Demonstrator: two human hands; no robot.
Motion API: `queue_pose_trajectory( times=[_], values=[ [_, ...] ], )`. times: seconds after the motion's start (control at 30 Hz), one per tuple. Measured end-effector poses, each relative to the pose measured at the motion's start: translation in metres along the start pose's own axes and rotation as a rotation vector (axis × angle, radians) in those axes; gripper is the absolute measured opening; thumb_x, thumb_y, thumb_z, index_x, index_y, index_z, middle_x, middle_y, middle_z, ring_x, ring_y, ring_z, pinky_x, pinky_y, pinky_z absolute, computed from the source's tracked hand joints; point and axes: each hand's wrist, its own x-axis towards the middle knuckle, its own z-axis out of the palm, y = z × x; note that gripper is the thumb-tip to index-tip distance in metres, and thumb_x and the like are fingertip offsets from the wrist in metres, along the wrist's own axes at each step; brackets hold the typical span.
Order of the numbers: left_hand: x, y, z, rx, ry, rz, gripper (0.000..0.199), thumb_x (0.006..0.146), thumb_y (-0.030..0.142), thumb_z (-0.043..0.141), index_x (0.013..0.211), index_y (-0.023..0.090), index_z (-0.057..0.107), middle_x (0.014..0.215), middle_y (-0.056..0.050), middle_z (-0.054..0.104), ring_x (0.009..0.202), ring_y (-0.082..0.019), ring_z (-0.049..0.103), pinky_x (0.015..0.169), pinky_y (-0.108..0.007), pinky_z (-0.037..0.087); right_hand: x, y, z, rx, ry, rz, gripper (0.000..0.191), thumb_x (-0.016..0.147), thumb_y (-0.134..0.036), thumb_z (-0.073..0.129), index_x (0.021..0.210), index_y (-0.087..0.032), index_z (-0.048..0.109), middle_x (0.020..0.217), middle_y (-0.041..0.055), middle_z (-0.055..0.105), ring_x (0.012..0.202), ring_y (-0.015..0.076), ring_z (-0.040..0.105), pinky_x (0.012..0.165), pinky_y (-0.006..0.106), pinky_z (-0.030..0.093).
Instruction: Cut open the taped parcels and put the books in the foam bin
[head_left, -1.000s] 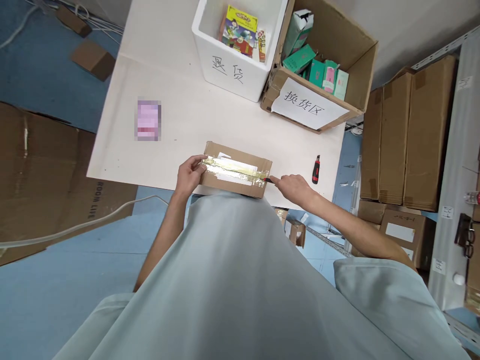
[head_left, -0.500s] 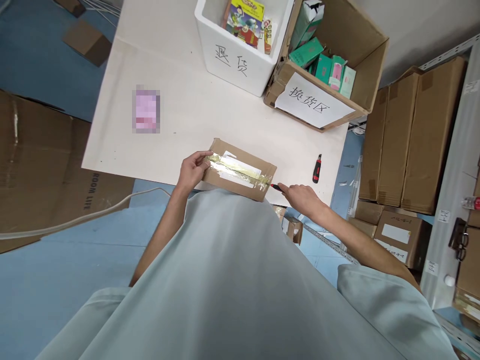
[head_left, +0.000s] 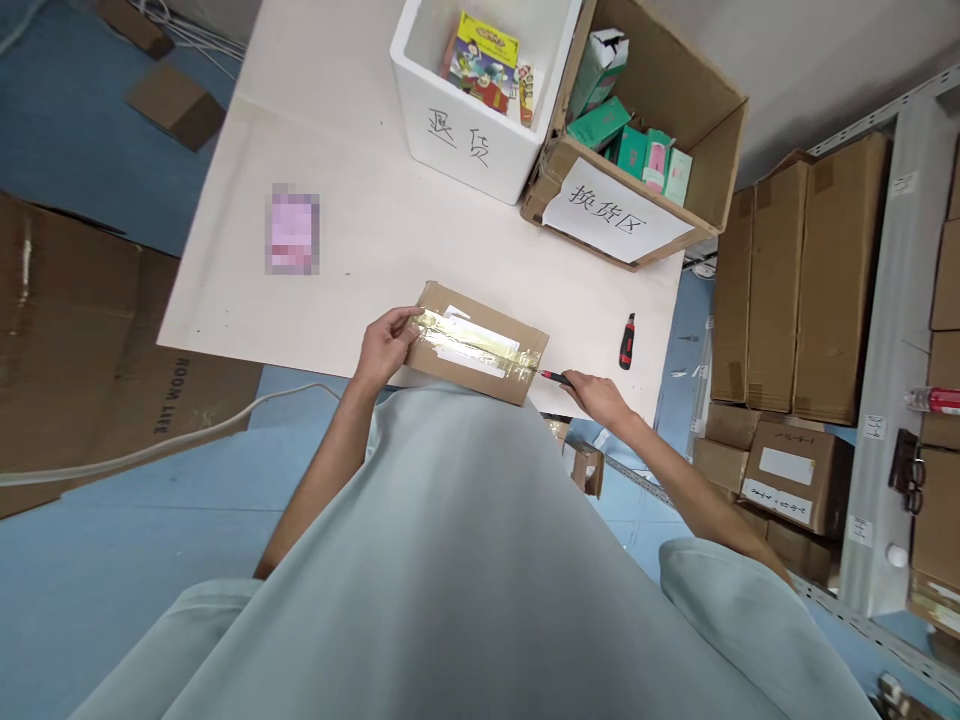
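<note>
Your left fingers (head_left: pixel 397 318) grip the parcel (head_left: pixel 480 345), right fingers (head_left: pixel 576 382) a cutter (head_left: pixel 554 377); white bin (head_left: pixel 469 165) "退货", carton (head_left: pixel 667 80) "换货区" block far desk (head_left: pixel 360 190), knife (head_left: pixel 627 342) right, brown box (head_left: pixel 67 290) left, "ROOM LIFE".

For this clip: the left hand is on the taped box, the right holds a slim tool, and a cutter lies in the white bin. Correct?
No: the cutter lies on the table, not in the white bin, as the head view shows. The rest stands: left hand on the taped box, right hand holding a slim tool.
</note>
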Motion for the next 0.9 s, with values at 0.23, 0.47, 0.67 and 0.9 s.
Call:
queue_pose_trajectory(
  times=[0.23,0.47,0.67,0.9],
  values=[
    [0.003,-0.001,-0.016,-0.011,0.083,-0.009,0.045,0.082,0.033,0.075,0.125,0.021,0.077,0.145,-0.013,0.08,0.144,-0.033,0.069,0.127,-0.047,0.052,0.06,-0.034,0.065,0.54,0.26,0.069,0.041,0.122,-0.044,0.033,0.139,-0.019,0.06,0.12,0.0138,0.084,0.106,0.0269,0.078,0.09,0.032,0.055],
    [0.001,-0.003,-0.046,-0.006,0.162,-0.033,0.05,0.084,0.041,0.075,0.129,0.021,0.072,0.143,-0.016,0.078,0.141,-0.033,0.07,0.125,-0.05,0.054,0.1,-0.077,0.083,1.031,0.435,0.191,0.057,0.116,-0.059,0.025,0.131,-0.019,0.063,0.128,0.0186,0.08,0.116,0.0264,0.073,0.105,0.038,0.059],
    [-0.005,-0.005,-0.053,0.397,0.299,0.184,0.037,0.094,0.041,0.073,0.126,0.025,0.078,0.159,-0.019,0.059,0.165,-0.042,0.042,0.14,-0.063,0.03,0.101,-0.088,0.063,1.082,0.536,0.175,0.059,0.114,-0.059,0.022,0.125,-0.019,0.064,0.124,0.0179,0.079,0.114,0.0267,0.072,0.101,0.038,0.06],
    [-0.012,0.009,0.005,0.617,0.075,0.332,0.069,0.092,0.026,0.063,0.16,0.021,0.069,0.146,-0.02,0.063,0.142,-0.044,0.055,0.129,-0.064,0.042,0.072,-0.056,0.018,0.901,0.599,0.236,0.062,0.116,-0.059,0.018,0.138,-0.019,0.06,0.127,0.02,0.079,0.114,0.029,0.076,0.096,0.036,0.059]
  ],
)
